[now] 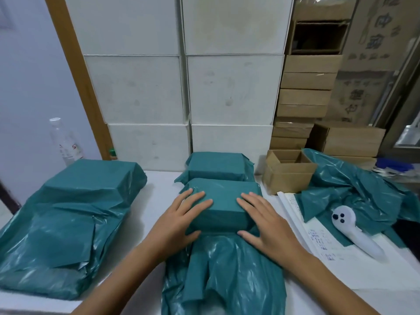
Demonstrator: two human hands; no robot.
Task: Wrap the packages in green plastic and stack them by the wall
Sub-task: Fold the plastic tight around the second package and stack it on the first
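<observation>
Both hands flat with fingers spread, gripping nothing, left hand (179, 220) and right hand (264, 221) pressed on the near green plastic-wrapped rectangular package (223, 204) at the middle of the white surface (156, 201), touching a second wrapped green package (218, 165) behind it, near stacked white boxes (188, 87).

the green plastic (223, 269) was thin, crinkled and glossy where loose, drawn smooth and matt over the package (223, 206). the table (156, 196) looked smooth and white, the cardboard box (288, 176) matt brown, the bottle (64, 142) clear plastic.
</observation>
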